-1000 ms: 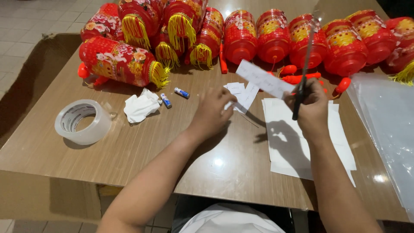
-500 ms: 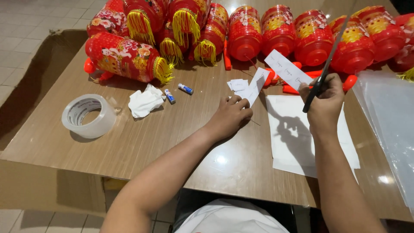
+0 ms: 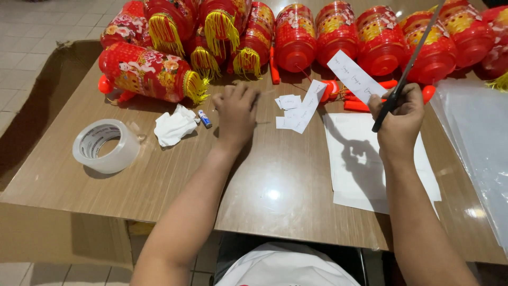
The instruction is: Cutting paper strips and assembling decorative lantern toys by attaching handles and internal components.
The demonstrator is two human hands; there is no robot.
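Gripping scissors [image 3: 405, 79] — right hand [image 3: 398, 119]; blade tips cut off.

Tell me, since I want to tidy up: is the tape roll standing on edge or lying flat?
Lying flat. The tape roll rests on the table with its round hole facing up, left of the left hand.

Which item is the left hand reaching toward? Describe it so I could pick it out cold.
On the brown table, below the red lantern lying on its side, sits a crumpled white tissue. Between it and the left hand lies a small blue-and-white tube, the only blue thing there.
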